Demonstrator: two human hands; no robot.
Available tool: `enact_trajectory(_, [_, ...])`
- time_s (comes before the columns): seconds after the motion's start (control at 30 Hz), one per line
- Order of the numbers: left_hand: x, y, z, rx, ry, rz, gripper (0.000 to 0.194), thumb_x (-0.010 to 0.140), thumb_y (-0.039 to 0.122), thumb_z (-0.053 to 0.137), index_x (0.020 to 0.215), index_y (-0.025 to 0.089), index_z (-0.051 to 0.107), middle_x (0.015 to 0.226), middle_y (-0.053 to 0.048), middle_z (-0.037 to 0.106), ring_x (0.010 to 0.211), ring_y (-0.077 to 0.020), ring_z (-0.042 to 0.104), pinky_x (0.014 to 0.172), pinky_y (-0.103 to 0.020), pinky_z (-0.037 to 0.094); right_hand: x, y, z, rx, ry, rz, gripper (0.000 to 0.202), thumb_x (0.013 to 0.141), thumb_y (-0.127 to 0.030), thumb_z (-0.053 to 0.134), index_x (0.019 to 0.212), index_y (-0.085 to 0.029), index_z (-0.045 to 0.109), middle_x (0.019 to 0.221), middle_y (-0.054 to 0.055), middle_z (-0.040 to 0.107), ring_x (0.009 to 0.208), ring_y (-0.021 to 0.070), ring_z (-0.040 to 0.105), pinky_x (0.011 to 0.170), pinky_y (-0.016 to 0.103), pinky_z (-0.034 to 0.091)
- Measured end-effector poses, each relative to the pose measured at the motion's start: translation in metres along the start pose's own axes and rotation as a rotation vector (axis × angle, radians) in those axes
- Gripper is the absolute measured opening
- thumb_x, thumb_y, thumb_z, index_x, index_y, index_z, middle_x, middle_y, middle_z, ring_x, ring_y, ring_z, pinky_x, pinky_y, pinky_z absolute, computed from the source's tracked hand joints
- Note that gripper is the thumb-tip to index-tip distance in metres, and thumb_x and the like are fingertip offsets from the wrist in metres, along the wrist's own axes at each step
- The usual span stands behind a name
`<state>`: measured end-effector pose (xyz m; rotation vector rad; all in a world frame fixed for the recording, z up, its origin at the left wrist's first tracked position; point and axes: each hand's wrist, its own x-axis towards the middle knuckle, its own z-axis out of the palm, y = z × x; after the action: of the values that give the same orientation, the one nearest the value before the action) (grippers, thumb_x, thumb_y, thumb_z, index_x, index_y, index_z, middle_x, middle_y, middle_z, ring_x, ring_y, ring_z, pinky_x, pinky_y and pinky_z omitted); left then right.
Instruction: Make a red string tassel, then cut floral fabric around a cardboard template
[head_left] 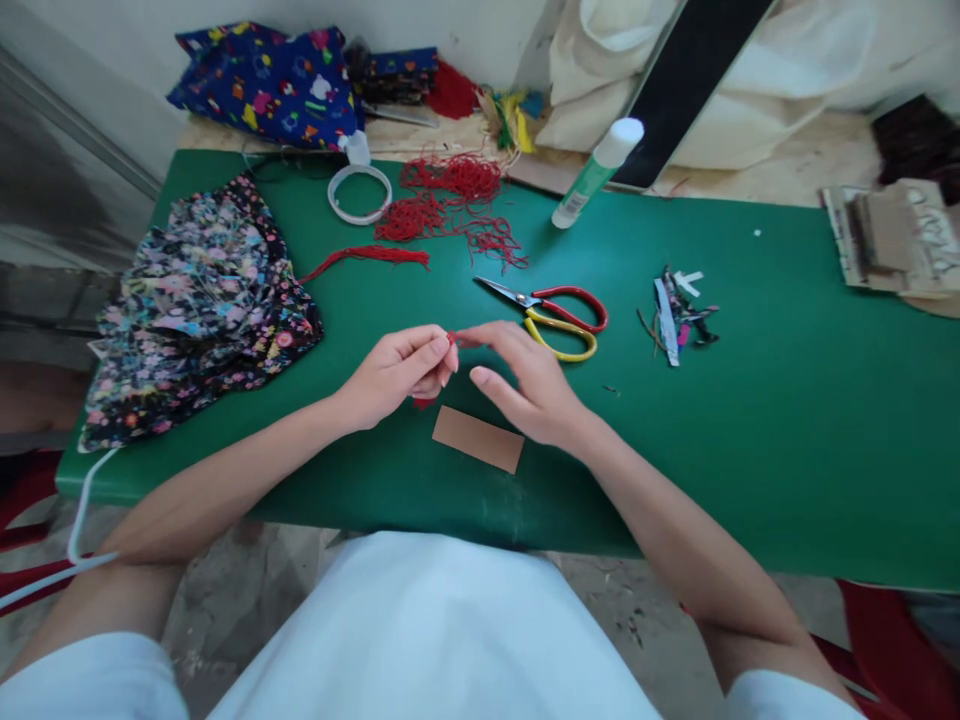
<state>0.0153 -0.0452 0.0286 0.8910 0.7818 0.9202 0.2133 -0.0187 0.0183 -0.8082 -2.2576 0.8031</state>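
Note:
My left hand (409,368) is closed on a bundle of red thread (424,403), most of it hidden by the fingers. A red tip shows above the thumb, and a few strands hang below the hand. My right hand (529,385) is open, thumb apart, its index fingertip at or just beside that red tip. Below the hands lies a brown cardboard strip (478,440). Scissors (544,310) with one red and one yellow handle rest just beyond my right hand. A red thread tassel (367,257) and tangled red thread (450,195) lie farther back.
A floral cloth (202,310) covers the left end of the green table (795,420). Toward the back are a tape roll (333,205) and an upright glue stick (592,180). Fabric scraps (679,315) lie right; cardboard pieces (896,240) sit at the far right.

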Motion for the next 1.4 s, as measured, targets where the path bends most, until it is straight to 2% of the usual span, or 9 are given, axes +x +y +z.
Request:
enact_trajectory(0.13, [-0.004,-0.006,0.006,-0.114,-0.016,-0.079,0.037,0.086,0.046,0.070,0.073,0.013,0.059,0.056,0.005,0.050,0.042,0.0000,0.031,0.046,-0.016,0.029,0.000,-0.008,0.016,0.020,0.011,-0.058,0.032,0.104,-0.041,0.034,0.087,-0.020,0.052,0.085,0.006,0.060,0.079,0.0183,0.052,0.076,0.034,0.045])
enact_trajectory(0.4, [-0.005,-0.008,0.010,-0.361,0.046,-0.194,0.029,0.092,0.032,0.064,0.072,0.013,0.056,0.057,0.003,0.053,0.042,-0.0001,0.029,0.046,-0.014,0.030,0.000,-0.006,0.028,0.155,0.131,-0.151,0.018,0.102,-0.019,0.041,0.085,-0.022,0.047,0.077,0.000,0.055,0.072,0.0139,0.048,0.071,0.028,0.041])
enact_trajectory(0.63, [-0.003,-0.001,0.003,-0.293,-0.034,-0.199,0.026,0.082,0.037,0.066,0.093,0.016,0.057,0.062,0.003,0.056,0.045,-0.0034,0.032,0.049,-0.019,0.032,0.001,-0.003,0.024,0.171,0.143,-0.133,0.022,0.100,-0.021,0.041,0.078,-0.023,0.042,0.069,-0.001,0.045,0.066,0.0147,0.043,0.065,0.029,0.038])
enact_trajectory(0.77, [0.002,0.013,-0.013,0.104,-0.002,-0.147,0.031,0.081,0.037,0.061,0.102,0.016,0.052,0.066,0.004,0.056,0.046,-0.0047,0.030,0.049,-0.021,0.029,0.002,-0.002,0.012,0.231,0.146,0.041,0.028,0.101,-0.033,0.041,0.075,-0.022,0.043,0.069,-0.001,0.046,0.063,0.0133,0.043,0.063,0.029,0.037])
enact_trajectory(0.97, [0.009,0.026,-0.050,1.255,0.208,0.155,0.026,0.085,0.019,0.047,0.111,0.017,0.050,0.082,-0.003,0.060,0.074,-0.0169,0.056,0.070,-0.031,0.042,0.002,0.007,0.006,0.476,0.156,0.246,0.040,0.098,-0.051,0.045,0.072,-0.022,0.046,0.065,-0.002,0.046,0.059,0.0115,0.041,0.059,0.028,0.034])
enact_trajectory(1.07, [0.013,0.021,-0.061,1.690,0.128,0.261,0.032,0.088,0.015,0.043,0.118,0.011,0.052,0.096,-0.013,0.063,0.094,-0.0263,0.058,0.083,-0.040,0.044,0.003,0.011,0.009,0.577,0.163,0.269,0.041,0.097,-0.052,0.048,0.071,-0.021,0.045,0.065,-0.003,0.046,0.060,0.0110,0.043,0.060,0.027,0.036])
enact_trajectory(1.17, [0.017,0.014,-0.065,1.803,-0.010,0.301,0.031,0.091,0.014,0.040,0.118,0.010,0.054,0.108,-0.016,0.062,0.099,-0.0285,0.056,0.085,-0.042,0.044,0.003,0.012,0.009,0.565,0.152,0.280,0.042,0.097,-0.054,0.047,0.070,-0.021,0.044,0.065,-0.003,0.047,0.060,0.0106,0.045,0.060,0.027,0.038])
enact_trajectory(1.3, [0.017,0.016,-0.066,1.833,-0.008,0.345,0.030,0.093,0.019,0.041,0.119,0.011,0.055,0.119,-0.018,0.059,0.105,-0.0310,0.054,0.086,-0.044,0.044,0.005,0.017,-0.005,0.432,0.137,0.275,0.039,0.097,-0.049,0.046,0.071,-0.021,0.046,0.064,-0.003,0.047,0.058,0.0113,0.044,0.059,0.027,0.036])
enact_trajectory(1.4, [0.013,0.025,-0.066,1.876,-0.004,0.350,0.032,0.091,0.024,0.047,0.120,0.012,0.056,0.120,-0.018,0.059,0.106,-0.0323,0.054,0.087,-0.046,0.044,0.006,0.029,-0.029,-0.097,0.126,0.264,0.031,0.097,-0.039,0.041,0.071,-0.022,0.044,0.064,0.000,0.048,0.060,0.0141,0.043,0.061,0.029,0.033])
